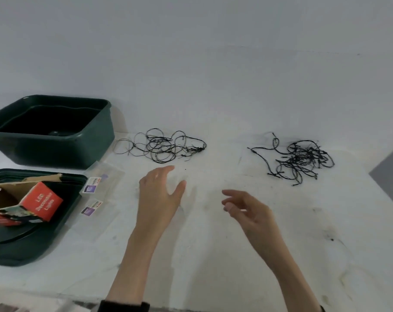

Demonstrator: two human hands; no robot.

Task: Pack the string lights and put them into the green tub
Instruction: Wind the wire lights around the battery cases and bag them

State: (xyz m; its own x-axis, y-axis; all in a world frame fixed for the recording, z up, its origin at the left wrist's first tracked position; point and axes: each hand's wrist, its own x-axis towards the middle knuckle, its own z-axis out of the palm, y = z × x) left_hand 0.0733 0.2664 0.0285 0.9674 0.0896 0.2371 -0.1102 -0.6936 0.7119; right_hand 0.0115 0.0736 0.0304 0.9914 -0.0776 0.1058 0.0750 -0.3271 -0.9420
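Right now the person is holding both hands over the white table [213,255]: the left hand [159,194] is spreading flat, the right hand [247,210] is hanging loosely curled, and neither is gripping anything. To the left, an opened red box [41,202] reading "LED Decorative Lights" is lying on the tub lid [33,244], beside two clear packets [94,185] whose labels are too small to read. Farther back the string lights are lying in two heaps, the left tangle [161,146] just beside the green tub [56,152], the right tangle [303,158] well apart. Thin, limp and light, they are likely to snag, so scooping a whole bunch looks wiser than pulling one end.
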